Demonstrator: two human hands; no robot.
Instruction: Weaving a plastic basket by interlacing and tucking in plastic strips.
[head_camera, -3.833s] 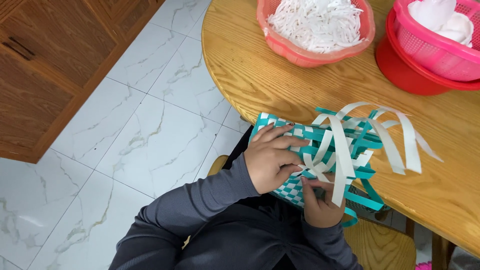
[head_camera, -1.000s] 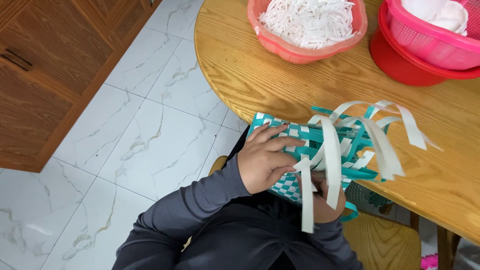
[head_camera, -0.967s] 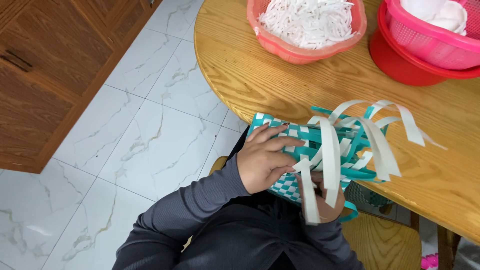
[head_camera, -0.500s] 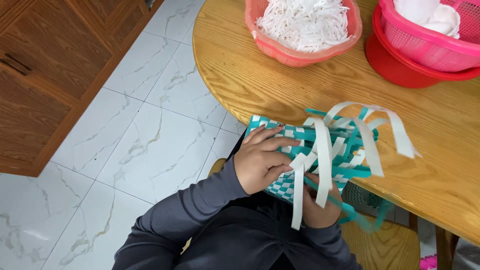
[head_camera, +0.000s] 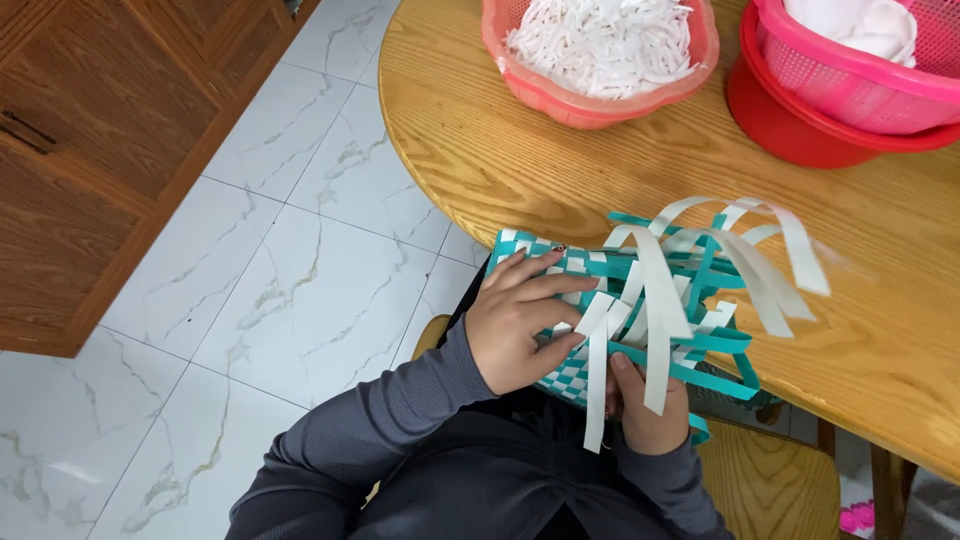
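Note:
A half-woven basket (head_camera: 560, 262) of teal and white strips rests against the near edge of the round wooden table (head_camera: 560, 170), tipped on its side. Loose white strips (head_camera: 660, 300) and teal strips (head_camera: 715, 345) stick out of its open end. My left hand (head_camera: 515, 320) lies flat on the woven side and grips it, fingers spread. My right hand (head_camera: 645, 410) is under the basket, mostly hidden, and pinches a white strip that hangs down.
A salmon-pink basin (head_camera: 600, 60) full of white strips stands at the table's back. To its right a pink basket sits in a red bowl (head_camera: 820, 120). A wooden cabinet (head_camera: 90, 150) is at left over the marble tile floor (head_camera: 260, 290). I sit on a wooden chair (head_camera: 770, 480).
The loose white strips have shifted and swung right while my right hand works one downward. My left hand has stayed on the woven side.

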